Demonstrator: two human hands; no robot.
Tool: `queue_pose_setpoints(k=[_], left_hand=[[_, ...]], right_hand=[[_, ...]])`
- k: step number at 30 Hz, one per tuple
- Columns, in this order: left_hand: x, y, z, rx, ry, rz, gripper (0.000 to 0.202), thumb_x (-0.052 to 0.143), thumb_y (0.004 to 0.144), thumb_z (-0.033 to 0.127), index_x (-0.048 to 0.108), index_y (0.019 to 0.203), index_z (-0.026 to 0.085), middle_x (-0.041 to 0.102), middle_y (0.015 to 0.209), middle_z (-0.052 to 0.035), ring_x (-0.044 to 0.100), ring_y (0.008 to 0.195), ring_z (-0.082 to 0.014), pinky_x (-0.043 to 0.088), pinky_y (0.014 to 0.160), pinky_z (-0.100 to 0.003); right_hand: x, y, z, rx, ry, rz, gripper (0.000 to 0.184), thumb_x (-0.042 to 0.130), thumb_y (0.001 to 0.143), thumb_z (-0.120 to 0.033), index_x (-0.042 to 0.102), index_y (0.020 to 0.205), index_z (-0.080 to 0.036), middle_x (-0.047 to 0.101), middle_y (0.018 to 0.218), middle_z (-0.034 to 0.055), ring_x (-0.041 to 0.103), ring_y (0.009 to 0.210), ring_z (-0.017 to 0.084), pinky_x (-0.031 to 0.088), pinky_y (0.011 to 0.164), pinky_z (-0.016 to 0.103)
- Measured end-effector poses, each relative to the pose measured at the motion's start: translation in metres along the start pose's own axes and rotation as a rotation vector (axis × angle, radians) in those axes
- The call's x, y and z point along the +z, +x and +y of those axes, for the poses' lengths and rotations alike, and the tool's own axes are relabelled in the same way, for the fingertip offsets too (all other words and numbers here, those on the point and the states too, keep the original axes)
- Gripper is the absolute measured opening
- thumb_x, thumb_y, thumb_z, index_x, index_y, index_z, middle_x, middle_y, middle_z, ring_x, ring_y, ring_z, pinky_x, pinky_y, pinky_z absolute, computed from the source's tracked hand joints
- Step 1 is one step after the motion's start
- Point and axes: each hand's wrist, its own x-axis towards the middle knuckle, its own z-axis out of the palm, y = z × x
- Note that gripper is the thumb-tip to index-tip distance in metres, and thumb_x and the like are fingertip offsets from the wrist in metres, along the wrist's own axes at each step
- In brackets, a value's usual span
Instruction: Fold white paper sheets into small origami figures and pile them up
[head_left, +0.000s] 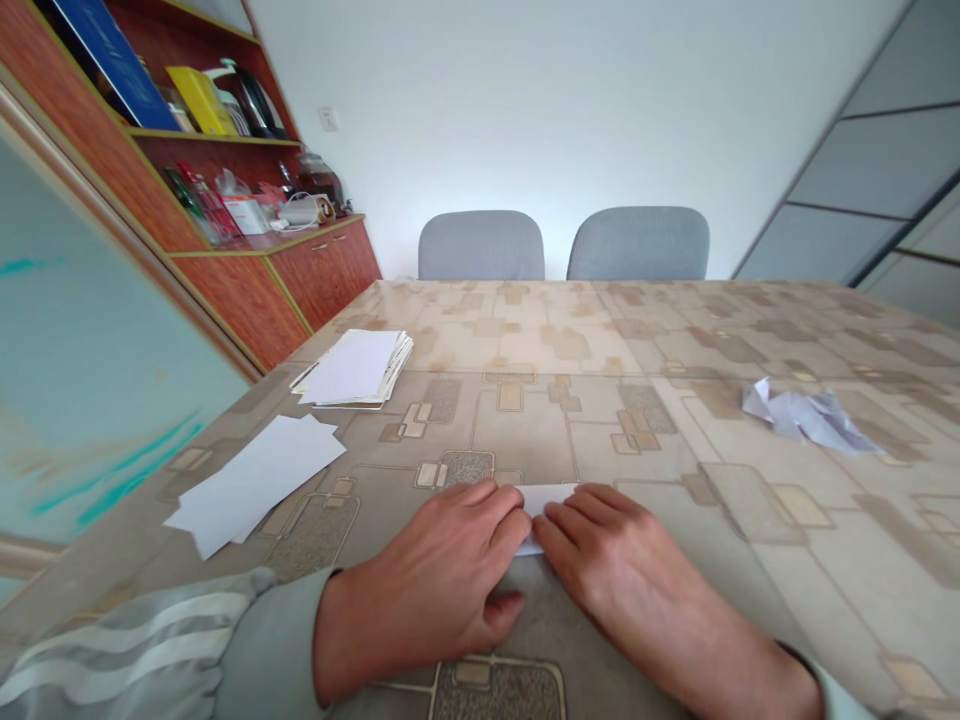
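A small folded piece of white paper (545, 500) lies on the patterned table (570, 420) close to the near edge. My left hand (435, 575) and my right hand (622, 565) both rest on it, fingertips meeting over the paper and pressing it flat. The fingers of each hand lie close together and mostly straight. Most of the paper is hidden under my fingers; only a strip shows between and beyond them.
Loose white sheets (255, 480) lie at the left near the table edge, and a thicker stack of paper (356, 368) sits behind them. Folded or crumpled white paper (806, 415) lies at the right. Two grey chairs (562, 245) stand at the far side; a wooden cabinet (247, 240) is at left.
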Motion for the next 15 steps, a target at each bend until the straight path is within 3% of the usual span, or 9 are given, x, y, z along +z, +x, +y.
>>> queue_pose_setpoints(k=[3,5,9,12,15], left_hand=[[0.004,0.002,-0.004,-0.008,0.025,0.010,0.011,0.052,0.084,0.013,0.055,0.093,0.016,0.059,0.094,-0.0064,0.054,0.088,-0.0242,0.050,0.077,-0.038],[0.008,0.002,-0.010,0.018,0.007,0.036,0.012,0.048,0.086,0.009,0.055,0.092,0.016,0.060,0.093,-0.0056,0.055,0.086,-0.0222,0.050,0.078,-0.036],[0.010,-0.004,-0.026,0.116,-0.089,0.238,0.020,0.048,0.089,0.009,0.056,0.106,0.016,0.060,0.118,-0.0083,0.053,0.109,-0.0221,0.045,0.096,-0.038],[0.008,-0.010,-0.037,0.198,-0.128,0.408,0.019,0.047,0.091,0.008,0.058,0.104,0.017,0.059,0.125,-0.0083,0.051,0.117,-0.0208,0.042,0.101,-0.037],[0.010,-0.011,-0.042,0.342,-0.151,0.484,0.013,0.048,0.096,0.014,0.061,0.097,0.017,0.067,0.115,-0.0054,0.056,0.109,-0.0186,0.042,0.101,-0.036]], right_hand=[[-0.001,0.000,0.000,0.011,0.030,-0.029,0.018,0.067,0.079,-0.002,0.062,0.086,-0.018,0.069,0.081,0.0039,0.062,0.072,0.021,0.047,0.068,0.034],[-0.002,0.000,0.003,0.015,0.097,-0.008,0.015,0.064,0.083,-0.003,0.063,0.085,-0.019,0.070,0.081,0.0032,0.063,0.074,0.020,0.048,0.078,0.036],[-0.004,0.000,0.015,0.022,0.360,0.209,0.014,0.059,0.090,-0.010,0.068,0.090,-0.021,0.073,0.094,0.0018,0.062,0.095,0.019,0.038,0.101,0.041],[-0.004,0.001,0.025,0.024,0.513,0.378,0.012,0.061,0.091,-0.019,0.071,0.089,-0.024,0.070,0.100,0.0016,0.056,0.099,0.020,0.038,0.094,0.039],[0.001,0.003,0.031,0.007,0.540,0.409,0.015,0.060,0.093,-0.024,0.073,0.085,-0.026,0.065,0.090,0.0017,0.052,0.088,0.019,0.035,0.087,0.040]])
